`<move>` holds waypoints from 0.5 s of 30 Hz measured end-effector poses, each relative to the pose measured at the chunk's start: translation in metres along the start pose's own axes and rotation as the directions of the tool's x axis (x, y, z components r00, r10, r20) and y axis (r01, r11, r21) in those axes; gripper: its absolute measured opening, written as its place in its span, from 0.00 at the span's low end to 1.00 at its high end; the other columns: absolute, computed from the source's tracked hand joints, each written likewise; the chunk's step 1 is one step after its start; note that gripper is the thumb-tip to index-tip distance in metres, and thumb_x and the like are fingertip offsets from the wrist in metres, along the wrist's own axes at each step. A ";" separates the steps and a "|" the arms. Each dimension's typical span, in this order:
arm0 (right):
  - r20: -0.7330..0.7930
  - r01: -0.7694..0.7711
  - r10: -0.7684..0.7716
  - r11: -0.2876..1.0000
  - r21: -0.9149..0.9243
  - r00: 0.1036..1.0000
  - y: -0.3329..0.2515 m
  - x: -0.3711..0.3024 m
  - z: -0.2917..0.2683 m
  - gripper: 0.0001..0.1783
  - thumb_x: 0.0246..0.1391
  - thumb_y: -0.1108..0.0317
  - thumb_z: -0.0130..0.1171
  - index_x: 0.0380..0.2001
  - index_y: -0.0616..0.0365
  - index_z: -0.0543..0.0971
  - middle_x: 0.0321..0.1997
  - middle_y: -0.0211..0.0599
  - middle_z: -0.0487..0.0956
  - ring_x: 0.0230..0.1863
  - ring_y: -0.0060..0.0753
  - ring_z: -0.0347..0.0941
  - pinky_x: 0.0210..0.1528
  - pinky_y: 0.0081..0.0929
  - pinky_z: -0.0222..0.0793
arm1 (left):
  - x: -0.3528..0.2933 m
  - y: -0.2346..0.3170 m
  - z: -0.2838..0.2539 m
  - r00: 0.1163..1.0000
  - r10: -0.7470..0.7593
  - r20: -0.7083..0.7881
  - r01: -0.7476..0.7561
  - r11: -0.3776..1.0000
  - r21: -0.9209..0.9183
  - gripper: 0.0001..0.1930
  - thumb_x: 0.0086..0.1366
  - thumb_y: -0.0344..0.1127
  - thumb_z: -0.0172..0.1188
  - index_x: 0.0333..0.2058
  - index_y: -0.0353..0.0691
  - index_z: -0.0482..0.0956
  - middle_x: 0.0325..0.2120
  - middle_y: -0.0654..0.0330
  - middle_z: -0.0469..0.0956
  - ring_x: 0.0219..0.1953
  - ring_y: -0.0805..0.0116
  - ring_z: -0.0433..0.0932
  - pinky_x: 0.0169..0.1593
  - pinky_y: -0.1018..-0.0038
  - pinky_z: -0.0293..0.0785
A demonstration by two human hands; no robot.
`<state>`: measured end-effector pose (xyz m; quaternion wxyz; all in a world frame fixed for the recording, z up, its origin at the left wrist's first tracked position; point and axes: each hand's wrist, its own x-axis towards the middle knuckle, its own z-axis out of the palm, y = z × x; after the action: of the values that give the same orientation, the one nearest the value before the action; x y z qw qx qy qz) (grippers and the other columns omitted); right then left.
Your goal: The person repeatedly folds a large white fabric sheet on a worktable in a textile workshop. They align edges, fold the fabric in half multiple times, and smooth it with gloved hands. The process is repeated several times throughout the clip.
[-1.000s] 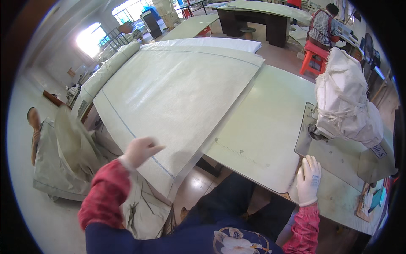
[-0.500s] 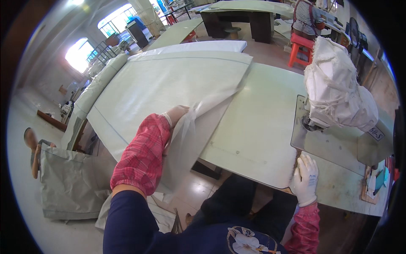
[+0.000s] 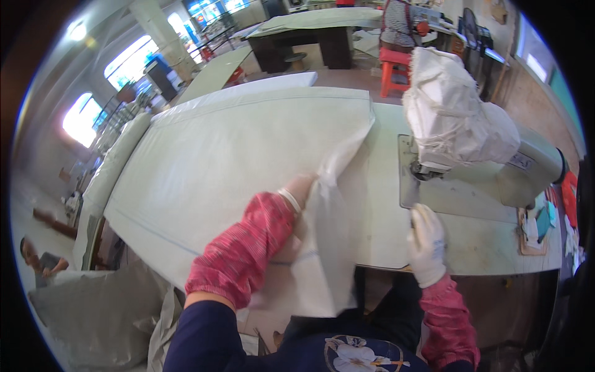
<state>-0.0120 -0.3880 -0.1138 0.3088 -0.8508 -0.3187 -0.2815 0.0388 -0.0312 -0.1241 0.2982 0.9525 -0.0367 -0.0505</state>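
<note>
White-wrapped sewing machine (image 3: 527, 177), red stool (image 3: 395, 65) behind, left fingers (image 3: 306, 182) holding pale sheet (image 3: 217, 149), right fingers (image 3: 425, 221) unclear

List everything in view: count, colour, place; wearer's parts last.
sheet: 1, off-white with blue lines, centre
roll: 1, off-white, left
work table: 1, pale green, right of sheet
sewing machine: 1, grey, right
cloth wrap: 1, white, over sewing machine
wooden board: 1, brown, far right
heaped material: 1, grey, lower left
back table: 1, dark base, top centre
stool: 1, red, top right
seated person: 1, striped top, on stool
other person: 1, grey top, lower left
fan: 1, black, top right
windows: several, bright, upper left
oversleeves: 2, red, lower half
left hand: 1, pale, gripping sheet's lifted edge
right hand: 1, white glove, at work table's near edge
</note>
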 end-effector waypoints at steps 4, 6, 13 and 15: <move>-0.077 -0.149 0.167 0.968 0.200 0.983 -0.041 0.037 0.026 0.24 0.55 0.67 0.58 0.54 0.68 0.72 0.52 0.56 0.75 0.51 0.61 0.71 0.56 0.40 0.68 | 0.006 0.057 0.065 0.985 -0.056 -0.164 -0.054 0.803 -0.594 0.13 0.68 0.41 0.53 0.42 0.38 0.79 0.22 0.61 0.77 0.19 0.72 0.72 0.23 0.73 0.68; 0.284 -0.608 0.539 0.732 0.308 0.793 -0.034 0.053 0.041 0.19 0.58 0.65 0.56 0.48 0.69 0.75 0.47 0.52 0.78 0.45 0.49 0.75 0.49 0.35 0.72 | 0.002 0.071 0.087 0.961 -0.272 0.048 0.196 0.551 -0.811 0.14 0.70 0.44 0.51 0.35 0.40 0.78 0.17 0.70 0.66 0.12 0.81 0.60 0.14 0.79 0.52; 0.599 -0.685 0.640 -0.153 0.713 0.481 -0.027 0.021 0.074 0.16 0.60 0.62 0.55 0.34 0.69 0.77 0.32 0.35 0.79 0.33 0.31 0.76 0.35 0.25 0.72 | -0.031 0.071 0.006 0.831 -0.441 -0.338 0.121 0.737 -0.665 0.13 0.70 0.42 0.53 0.34 0.39 0.79 0.16 0.68 0.69 0.18 0.76 0.66 0.20 0.75 0.62; 0.546 -0.688 0.676 -0.078 0.721 0.495 -0.030 0.013 0.071 0.16 0.61 0.60 0.56 0.34 0.67 0.77 0.31 0.35 0.78 0.34 0.28 0.75 0.36 0.25 0.72 | -0.045 0.069 -0.047 0.625 -0.429 -0.652 0.201 0.896 -0.397 0.08 0.62 0.29 0.54 0.38 0.37 0.77 0.26 0.57 0.74 0.29 0.60 0.74 0.33 0.64 0.71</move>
<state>-0.0045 -0.3148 -0.1411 0.8048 -0.5739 0.0585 0.1395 -0.0029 -0.0572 -0.0432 0.4084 0.8309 0.2611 0.2732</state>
